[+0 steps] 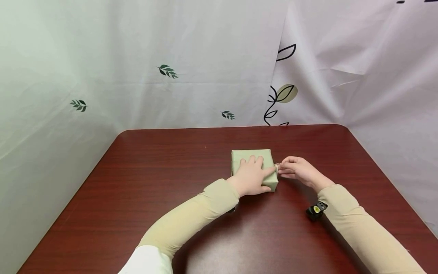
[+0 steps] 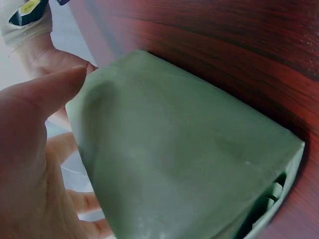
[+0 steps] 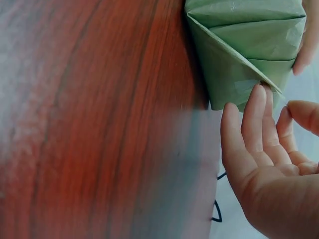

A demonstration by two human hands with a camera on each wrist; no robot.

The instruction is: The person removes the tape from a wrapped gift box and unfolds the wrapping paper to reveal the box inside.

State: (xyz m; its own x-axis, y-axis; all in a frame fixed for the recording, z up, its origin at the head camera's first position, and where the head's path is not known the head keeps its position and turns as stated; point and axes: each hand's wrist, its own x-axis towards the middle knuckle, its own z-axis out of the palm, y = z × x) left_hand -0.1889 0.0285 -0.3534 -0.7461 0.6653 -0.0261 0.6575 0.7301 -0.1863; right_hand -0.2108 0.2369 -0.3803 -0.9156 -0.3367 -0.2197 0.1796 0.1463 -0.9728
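Note:
A small box wrapped in pale green paper [image 1: 252, 156] stands on the table. My left hand [image 1: 251, 177] rests on its top with the fingers spread. At the box's right end, my right hand [image 1: 298, 170] has its thumb and index fingertip together at the tip of a folded paper flap [image 3: 234, 52]. Two other fingers touch the flap's lower side, where a shiny, clear patch [image 3: 245, 87] shows. Whether the thumb and index pinch the paper or clear tape on it, I cannot tell. In the left wrist view, the wrapping gapes open at one end [image 2: 271, 199].
The dark red wooden table [image 1: 154, 163] reaches back to a white curtain [image 1: 205, 45] with leaf prints. Curtain also hangs along the left and right sides. A black wrist camera [image 1: 315, 211] sits under the right sleeve's cuff.

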